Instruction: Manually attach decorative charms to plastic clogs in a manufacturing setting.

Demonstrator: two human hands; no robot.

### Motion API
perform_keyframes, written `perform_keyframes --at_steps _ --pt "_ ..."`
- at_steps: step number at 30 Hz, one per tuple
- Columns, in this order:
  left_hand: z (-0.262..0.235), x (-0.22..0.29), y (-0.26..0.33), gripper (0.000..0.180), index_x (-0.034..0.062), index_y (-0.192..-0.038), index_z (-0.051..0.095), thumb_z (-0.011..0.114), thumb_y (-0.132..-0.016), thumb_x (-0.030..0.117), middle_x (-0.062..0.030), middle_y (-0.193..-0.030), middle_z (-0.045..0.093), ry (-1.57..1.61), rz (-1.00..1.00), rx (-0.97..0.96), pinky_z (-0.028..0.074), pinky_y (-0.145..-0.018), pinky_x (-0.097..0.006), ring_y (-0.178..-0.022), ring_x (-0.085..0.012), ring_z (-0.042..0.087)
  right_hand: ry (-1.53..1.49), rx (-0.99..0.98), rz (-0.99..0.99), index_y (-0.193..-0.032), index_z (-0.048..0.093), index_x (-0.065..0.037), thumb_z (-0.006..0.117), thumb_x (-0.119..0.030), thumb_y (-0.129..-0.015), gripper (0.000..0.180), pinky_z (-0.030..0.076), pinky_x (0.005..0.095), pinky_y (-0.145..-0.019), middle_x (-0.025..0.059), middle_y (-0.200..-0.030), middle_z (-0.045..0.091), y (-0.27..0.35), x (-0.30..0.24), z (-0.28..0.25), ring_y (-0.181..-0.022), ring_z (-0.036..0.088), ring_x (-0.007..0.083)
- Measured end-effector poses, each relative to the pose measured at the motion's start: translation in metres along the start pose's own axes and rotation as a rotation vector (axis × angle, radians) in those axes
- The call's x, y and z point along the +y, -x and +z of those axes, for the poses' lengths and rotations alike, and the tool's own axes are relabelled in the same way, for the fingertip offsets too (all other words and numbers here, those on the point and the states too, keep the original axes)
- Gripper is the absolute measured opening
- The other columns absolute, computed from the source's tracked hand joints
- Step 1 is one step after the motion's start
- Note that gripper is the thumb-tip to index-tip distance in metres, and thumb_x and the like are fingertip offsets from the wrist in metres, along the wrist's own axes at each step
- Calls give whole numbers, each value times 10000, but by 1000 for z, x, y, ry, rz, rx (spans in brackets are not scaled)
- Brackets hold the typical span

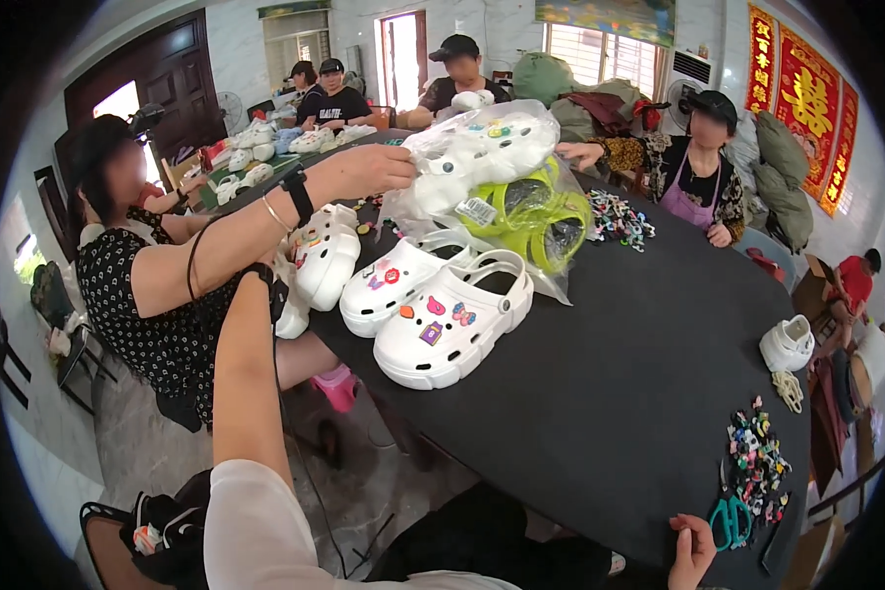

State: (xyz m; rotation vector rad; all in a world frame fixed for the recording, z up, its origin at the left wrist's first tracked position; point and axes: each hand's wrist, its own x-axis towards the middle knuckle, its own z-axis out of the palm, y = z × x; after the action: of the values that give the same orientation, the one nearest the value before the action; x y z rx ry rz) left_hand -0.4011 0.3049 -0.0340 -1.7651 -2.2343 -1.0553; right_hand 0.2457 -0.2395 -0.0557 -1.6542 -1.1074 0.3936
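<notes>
My left arm (248, 369) reaches forward on the left. Its hand is mostly hidden beside a white clog (325, 258), and whether it grips that clog I cannot tell. My right hand (691, 553) rests at the near table edge with fingers loosely curled and nothing visible in them. Closest to it lie teal-handled scissors (731, 523) and a heap of small colourful shoe charms (757, 454). Two white clogs sit side by side; the nearer clog (442, 339) carries butterfly and other charms. A co-worker's hand (374, 169) holds a clear bag of white clogs (487, 147) above them.
Lime-green clogs (546, 216) in plastic lie behind the white pair on the black table (610, 364). More charms (619, 218) are piled farther back. A small white shoe (787, 344) stands at the right edge. Several co-workers sit around; a pink stool (336, 388) is below left.
</notes>
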Motion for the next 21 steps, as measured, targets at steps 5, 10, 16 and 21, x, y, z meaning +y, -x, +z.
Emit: perform_keyframes --at_steps 5,10,16,21 --pt "13 -23 -33 361 101 -1150 681 603 -876 323 -174 -1146 673 -40 22 8 471 -915 -463 -1033 -347 638 -8 1 10 -1102 654 33 578 -128 -985 213 469 303 -903 108 -1061 687 -2 -8 6 -984 628 190" --pt "30 -13 -28 276 96 -1034 731 609 -871 282 -165 -990 713 -107 196 127 471 -910 -443 -1003 -342 650 -23 -1 53 -1106 653 29 566 -126 -991 212 462 289 -905 99 -1065 686 -5 3 5 -987 620 171" --pt "19 8 -19 340 141 -1204 671 578 -878 144 -144 -1299 601 -112 413 218 390 -1029 -459 -1221 -361 513 -19 44 48 -1022 623 51 537 -73 -960 163 477 281 -842 94 -940 655 -10 18 9 -897 617 158" --pt "0 103 72 281 69 -1165 658 600 -896 128 -171 -1264 608 232 411 -123 433 -1007 -387 -1178 -339 566 -32 62 23 -984 625 50 562 -48 -931 128 469 269 -815 90 -925 650 -8 6 11 -886 608 154"
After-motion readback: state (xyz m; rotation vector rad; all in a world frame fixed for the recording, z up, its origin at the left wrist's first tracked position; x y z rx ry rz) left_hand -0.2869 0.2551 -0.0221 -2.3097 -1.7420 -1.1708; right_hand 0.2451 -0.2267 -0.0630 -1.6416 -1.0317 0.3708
